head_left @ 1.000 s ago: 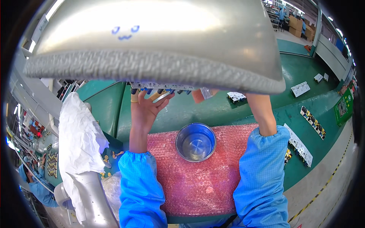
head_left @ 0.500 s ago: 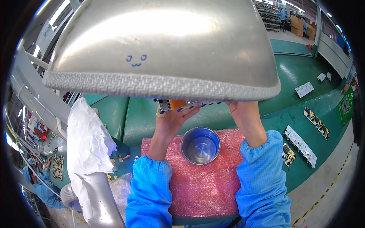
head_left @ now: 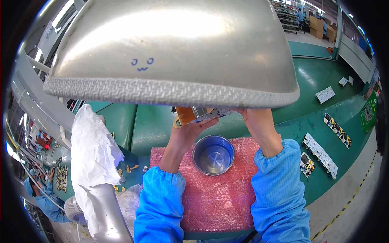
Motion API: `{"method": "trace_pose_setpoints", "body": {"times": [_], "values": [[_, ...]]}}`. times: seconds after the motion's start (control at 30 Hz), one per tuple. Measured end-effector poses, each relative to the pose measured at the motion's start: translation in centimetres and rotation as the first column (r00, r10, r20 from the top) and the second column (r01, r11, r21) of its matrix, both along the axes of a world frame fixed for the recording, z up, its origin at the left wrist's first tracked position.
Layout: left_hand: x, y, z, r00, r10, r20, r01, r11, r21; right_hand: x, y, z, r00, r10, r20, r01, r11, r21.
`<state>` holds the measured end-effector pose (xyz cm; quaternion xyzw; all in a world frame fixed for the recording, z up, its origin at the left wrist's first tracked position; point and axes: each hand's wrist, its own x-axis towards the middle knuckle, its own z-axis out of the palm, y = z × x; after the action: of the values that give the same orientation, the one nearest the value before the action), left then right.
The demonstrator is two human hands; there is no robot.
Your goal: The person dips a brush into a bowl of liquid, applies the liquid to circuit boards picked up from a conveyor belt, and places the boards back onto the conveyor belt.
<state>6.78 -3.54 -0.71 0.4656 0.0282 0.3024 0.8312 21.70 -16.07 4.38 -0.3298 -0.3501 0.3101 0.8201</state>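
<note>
While shelves [head_left: 286,20] stand beyond the green bench [head_left: 156,125], the half-curled left hand [head_left: 187,133] holds 1 circuit board [head_left: 198,114], right hand's [head_left: 258,120] grip hidden.

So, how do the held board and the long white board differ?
The held board is raised at the left hand, partly hidden by the hood; the long white board lies on the bench, in plain view. The held board shows an orange block; the long white board, a pale face. Both carry mounted parts.
</note>
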Motion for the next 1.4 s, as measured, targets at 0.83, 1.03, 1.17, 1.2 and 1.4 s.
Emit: {"method": "trace_pose_setpoints", "body": {"times": [0.83,1.03,1.17,1.2,1.4], "values": [[-1.1,1.1,0.7,0.978,0.204,0.034,-0.196,0.966,-0.168,5.2,-1.9,0.0,0.796,-0.449,0.406,0.521,0.850,-0.081],[-1.2,2.2,-0.4,0.959,0.283,0.025,-0.263,0.919,-0.295,6.7,-2.3,0.1,0.796,-0.494,0.350,0.532,0.846,-0.016],[-1.7,2.3,-0.4,0.983,0.139,0.119,-0.107,0.963,-0.248,6.6,-1.8,-0.5,0.765,-0.480,0.430,0.538,0.843,-0.016],[-1.7,2.6,-0.6,0.981,0.142,0.135,-0.104,0.962,-0.252,7.2,-1.9,-0.8,0.715,-0.503,0.485,0.592,0.805,-0.037],[-1.3,2.3,-0.5,0.984,0.135,0.119,-0.099,0.959,-0.267,8.1,-2.9,-0.1,0.642,-0.551,0.533,0.677,0.734,-0.056]]}}
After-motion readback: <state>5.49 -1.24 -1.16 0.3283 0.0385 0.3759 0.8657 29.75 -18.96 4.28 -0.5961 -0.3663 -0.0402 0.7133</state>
